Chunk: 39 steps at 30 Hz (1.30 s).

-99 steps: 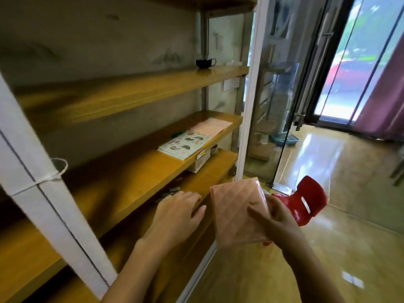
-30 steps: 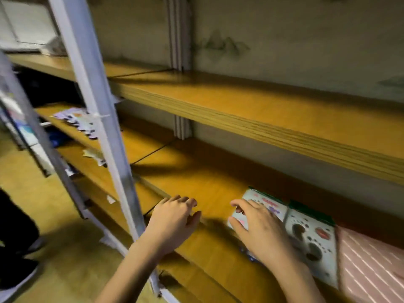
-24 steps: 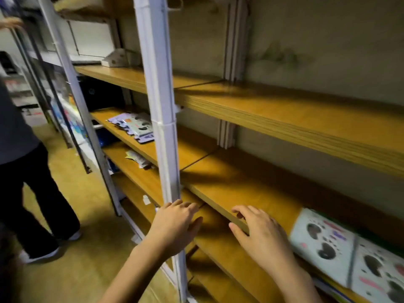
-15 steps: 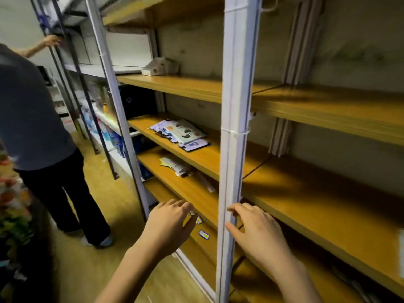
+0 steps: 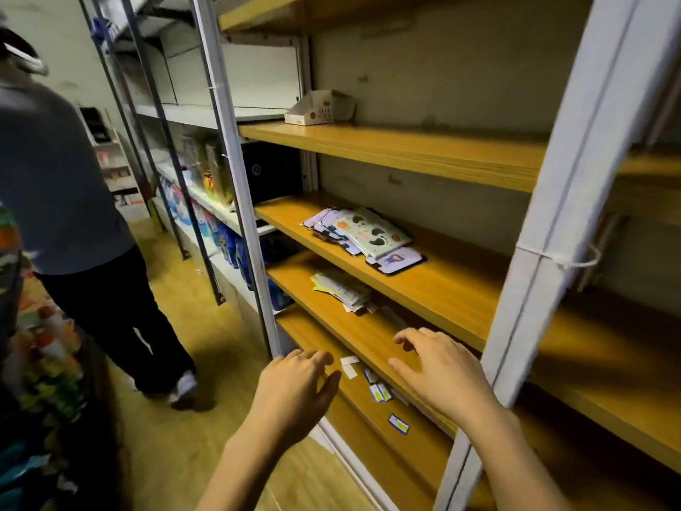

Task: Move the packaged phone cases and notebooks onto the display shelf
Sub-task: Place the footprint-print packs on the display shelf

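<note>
Head view, phone cases (image 5: pixel 363 236) well beyond fingers (image 5: pixel 414 335)

No writing can be read anywhere. The cardboard box (image 5: pixel 320 108) on the upper shelf (image 5: pixel 423 153) carries dark print, too blurred to make out. The stickers (image 5: pixel 379 392) on the bottom shelf (image 5: pixel 368 414) and the packaged phone cases (image 5: pixel 368 234) show only illegible marks.

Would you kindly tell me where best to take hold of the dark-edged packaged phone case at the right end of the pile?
Probably pinch the phone case by its right end, coming from the open front of the shelf. It lies flat, its left end tucked under the footprint notebook, leaving only that end free.
</note>
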{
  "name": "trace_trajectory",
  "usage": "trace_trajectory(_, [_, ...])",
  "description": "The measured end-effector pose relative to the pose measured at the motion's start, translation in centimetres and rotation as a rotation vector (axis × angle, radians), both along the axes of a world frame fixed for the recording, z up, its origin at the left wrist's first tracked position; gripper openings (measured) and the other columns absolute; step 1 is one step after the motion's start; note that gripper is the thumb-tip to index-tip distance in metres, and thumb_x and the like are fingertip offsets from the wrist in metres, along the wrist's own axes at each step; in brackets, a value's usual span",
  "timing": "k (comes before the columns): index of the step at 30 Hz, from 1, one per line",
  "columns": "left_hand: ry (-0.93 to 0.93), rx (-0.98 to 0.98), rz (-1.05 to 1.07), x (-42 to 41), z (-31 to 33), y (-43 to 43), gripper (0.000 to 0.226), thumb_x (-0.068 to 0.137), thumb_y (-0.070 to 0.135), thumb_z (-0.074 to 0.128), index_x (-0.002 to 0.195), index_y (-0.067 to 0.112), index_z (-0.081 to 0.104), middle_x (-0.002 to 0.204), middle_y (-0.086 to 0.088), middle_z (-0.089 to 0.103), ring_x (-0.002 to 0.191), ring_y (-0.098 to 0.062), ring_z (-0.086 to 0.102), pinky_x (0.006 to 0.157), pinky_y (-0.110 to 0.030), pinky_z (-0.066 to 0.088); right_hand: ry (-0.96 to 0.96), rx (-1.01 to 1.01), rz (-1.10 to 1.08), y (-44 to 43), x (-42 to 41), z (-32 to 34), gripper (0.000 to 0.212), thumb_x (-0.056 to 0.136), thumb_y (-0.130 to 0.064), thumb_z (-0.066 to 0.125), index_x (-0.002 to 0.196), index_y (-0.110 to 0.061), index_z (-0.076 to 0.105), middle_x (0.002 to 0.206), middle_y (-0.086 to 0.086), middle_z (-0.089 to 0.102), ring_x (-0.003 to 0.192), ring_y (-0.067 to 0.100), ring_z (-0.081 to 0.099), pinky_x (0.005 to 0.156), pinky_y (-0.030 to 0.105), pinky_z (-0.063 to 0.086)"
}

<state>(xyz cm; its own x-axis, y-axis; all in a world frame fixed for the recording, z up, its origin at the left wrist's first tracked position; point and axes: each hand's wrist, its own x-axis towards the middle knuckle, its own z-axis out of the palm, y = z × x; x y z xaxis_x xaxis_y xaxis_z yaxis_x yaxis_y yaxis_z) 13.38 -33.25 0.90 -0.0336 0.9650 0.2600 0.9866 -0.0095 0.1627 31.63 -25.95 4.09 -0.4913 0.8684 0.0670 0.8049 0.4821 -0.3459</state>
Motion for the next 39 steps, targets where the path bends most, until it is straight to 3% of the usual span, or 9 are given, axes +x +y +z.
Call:
trace_trajectory(9, [-0.039, 0.013, -0.068, -6.8, 0.9, 13.0, 0.036, 0.095, 0.046, 0.034, 0.122, 0.029, 0.05, 0.114, 0.01, 0.061, 0.102, -0.008, 0.056, 0.085, -0.025, 0.043, 0.041, -0.026, -0.117, 10.9, -9.2, -0.8, 0.04, 0.094, -0.042, 0.048, 0.132, -0.03, 0.044, 0.134, -0.009, 0.051, 0.125, 0.012, 0.045, 0.101, 0.03, 0.04])
trace_trajectory(22, [0.048, -0.004, -0.191, -15.5, 1.8, 26.8, 0.035, 0.096, 0.045, 0.032, 0.122, 0.028, 0.049, 0.117, 0.011, 0.059, 0.108, -0.009, 0.053, 0.086, -0.023, 0.036, 0.067, -0.116, -0.375, 22.3, -16.7, -1.2, 0.049, 0.095, -0.048, 0.04, 0.137, -0.023, 0.037, 0.135, -0.001, 0.05, 0.12, 0.018, 0.05, 0.089, 0.029, 0.044])
trace_trajectory(27, [0.041, -0.021, -0.323, -17.7, 1.9, 33.1, 0.038, 0.096, 0.047, 0.032, 0.125, 0.027, 0.047, 0.121, 0.011, 0.057, 0.108, -0.009, 0.053, 0.088, -0.024, 0.037, 0.065, -0.168, -0.607, 25.8, -18.4, -2.0, 0.068, 0.092, -0.059, 0.031, 0.146, -0.018, 0.027, 0.149, 0.004, 0.037, 0.135, 0.023, 0.037, 0.105, 0.038, 0.037])
trace_trajectory(33, [0.095, -0.059, -0.526, -20.5, 2.8, 39.5, 0.036, 0.096, 0.045, 0.032, 0.123, 0.028, 0.047, 0.12, 0.007, 0.059, 0.11, -0.012, 0.052, 0.09, -0.025, 0.036, 0.093, -0.257, -0.92, 30.2, -21.5, -2.8, 0.099, 0.079, -0.079, 0.023, 0.149, -0.008, 0.018, 0.151, 0.013, 0.033, 0.134, 0.03, 0.038, 0.105, 0.041, 0.04])
trace_trajectory(36, [0.102, -0.059, -0.604, -21.8, 3.2, 41.7, 0.034, 0.096, 0.044, 0.032, 0.123, 0.028, 0.046, 0.122, 0.007, 0.058, 0.111, -0.013, 0.051, 0.092, -0.026, 0.036, 0.089, -0.291, -1.017, 32.1, -23.5, -2.7, 0.111, 0.073, -0.083, 0.031, 0.15, -0.008, 0.005, 0.156, 0.015, 0.017, 0.141, 0.033, 0.023, 0.109, 0.043, 0.03])
trace_trajectory(39, [0.097, -0.052, -0.683, -22.9, 3.1, 43.3, 0.035, 0.096, 0.044, 0.032, 0.125, 0.029, 0.045, 0.125, 0.008, 0.056, 0.113, -0.013, 0.05, 0.093, -0.027, 0.035, 0.077, -0.302, -1.102, 33.7, -24.6, -3.3, 0.126, 0.063, -0.084, 0.05, 0.149, -0.006, 0.002, 0.155, 0.017, 0.014, 0.14, 0.037, 0.019, 0.111, 0.043, 0.026])
